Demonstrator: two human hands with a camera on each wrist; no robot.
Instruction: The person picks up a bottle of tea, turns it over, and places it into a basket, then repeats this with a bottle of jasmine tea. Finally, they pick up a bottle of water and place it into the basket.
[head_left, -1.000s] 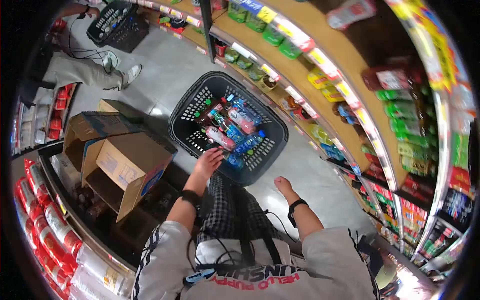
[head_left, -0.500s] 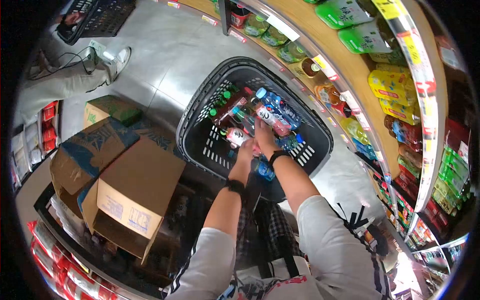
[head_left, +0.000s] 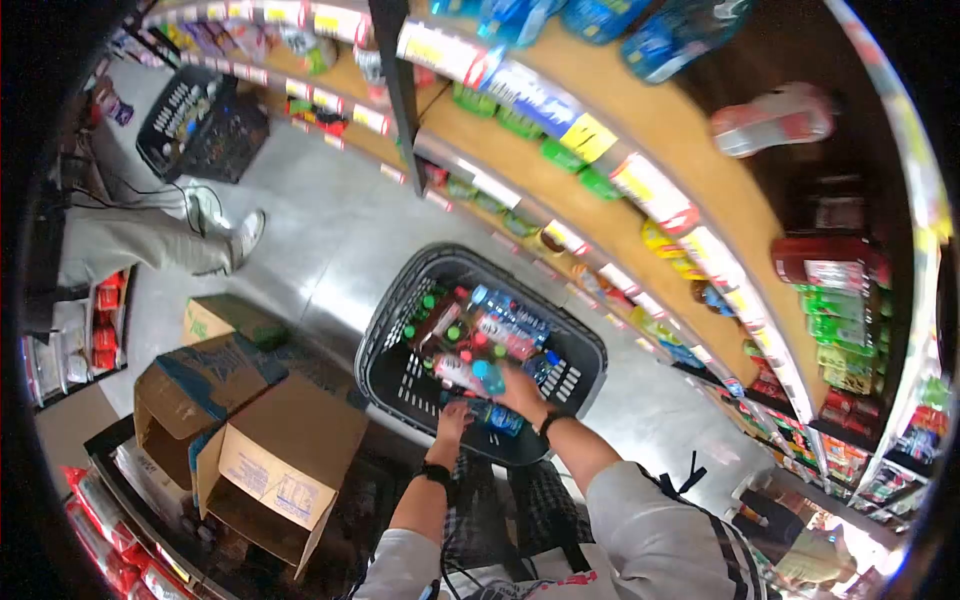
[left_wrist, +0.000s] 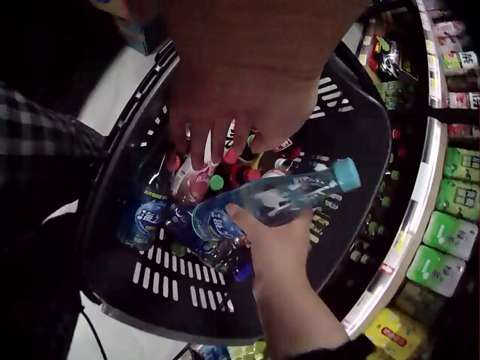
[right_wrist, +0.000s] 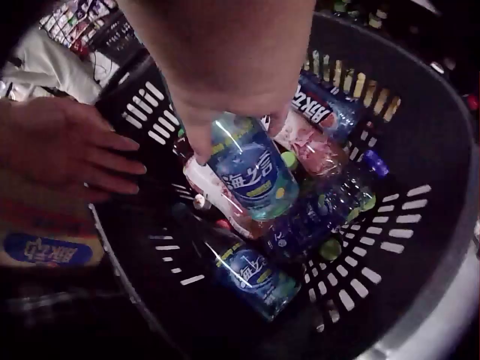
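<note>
Over the black shopping basket [head_left: 372, 345], my right hand [head_left: 522, 392] grips a blue-labelled drink bottle [left_wrist: 277, 196] with a teal cap. In the right wrist view its label [right_wrist: 251, 169] faces the camera, above the bottles in the basket. My left hand [head_left: 455, 420] is by the basket's near side, fingers extended and holding nothing. Below lie a second bottle with a matching blue label [right_wrist: 251, 277], a clear bottle with a dark blue label [right_wrist: 322, 214], a pink drink bottle [right_wrist: 307, 142] and a blue bottle [right_wrist: 326, 112]. Several green and red caps show deeper in.
Drink shelves [head_left: 640, 300] curve along the right. Open cardboard boxes [head_left: 285, 450] stand on the left, near red-and-white packs [head_left: 105, 530]. Farther off are another filled basket [head_left: 200, 125] and a person's leg [head_left: 150, 240].
Both hands went from apart, to together inside the basket, to apart again. The right hand now holds the teal-capped bottle up; the left has drawn back toward the near rim.
</note>
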